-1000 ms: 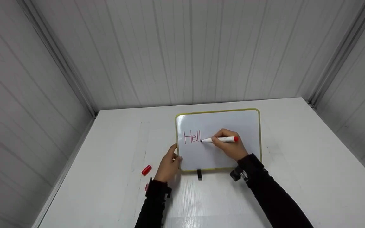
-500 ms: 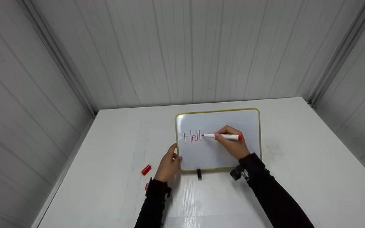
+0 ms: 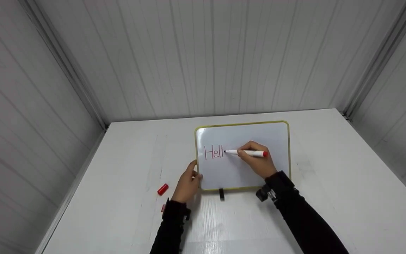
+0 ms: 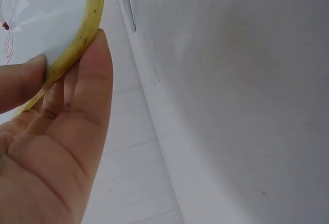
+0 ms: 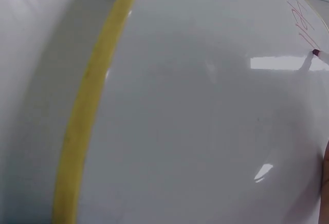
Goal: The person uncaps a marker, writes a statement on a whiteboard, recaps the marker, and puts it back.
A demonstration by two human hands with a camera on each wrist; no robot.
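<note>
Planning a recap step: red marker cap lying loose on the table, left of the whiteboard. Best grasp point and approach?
Pinch the red cap across its short width at mid-length, coming from above. It lies flat on the table, tilted diagonally, so align fingers across that axis. Bare surface surrounds it; the left hand, gripping the whiteboard corner, is nearest.

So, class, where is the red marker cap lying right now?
In the head view, the red cap lies on the table, left of the left hand and the whiteboard.
</note>
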